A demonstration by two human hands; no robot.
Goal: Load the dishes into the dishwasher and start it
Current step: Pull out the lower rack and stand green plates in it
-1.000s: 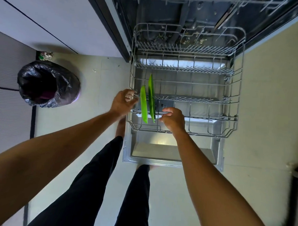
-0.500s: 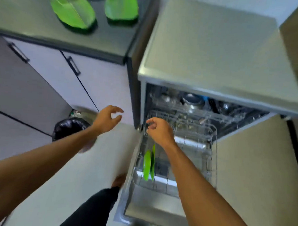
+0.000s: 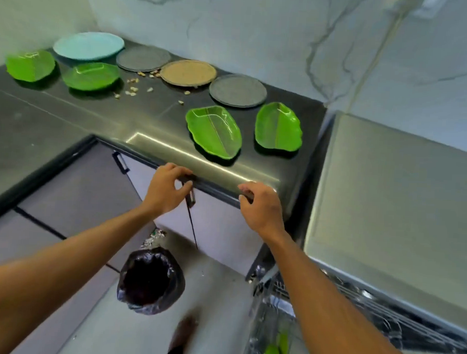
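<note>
Two green leaf-shaped plates [image 3: 214, 132] [image 3: 278, 129] lie near the front edge of the dark counter [image 3: 69, 116]. Farther back lie two more green leaf plates [image 3: 30, 65] [image 3: 91, 75], a light blue plate [image 3: 88, 45], two grey plates [image 3: 143, 58] [image 3: 238, 90] and a brown plate [image 3: 188, 72]. My left hand [image 3: 167, 191] and my right hand [image 3: 261, 207] hover just below the counter's edge, fingers loosely curled, holding nothing. At the lower right, the pulled-out dishwasher rack [image 3: 270, 312] holds two green plates [image 3: 275, 351] standing on edge.
Food crumbs [image 3: 134, 88] are scattered on the counter between the plates. A bin lined with a black bag [image 3: 150, 280] stands on the floor below my hands. The dishwasher's steel top [image 3: 392, 199] sits to the right of the counter. Cabinet doors with dark handles [image 3: 120, 162] run under the counter.
My view has swung up from the dishwasher rack to the counter. Both hands left the two green plates in the rack and rose to the counter's front edge, empty.
</note>
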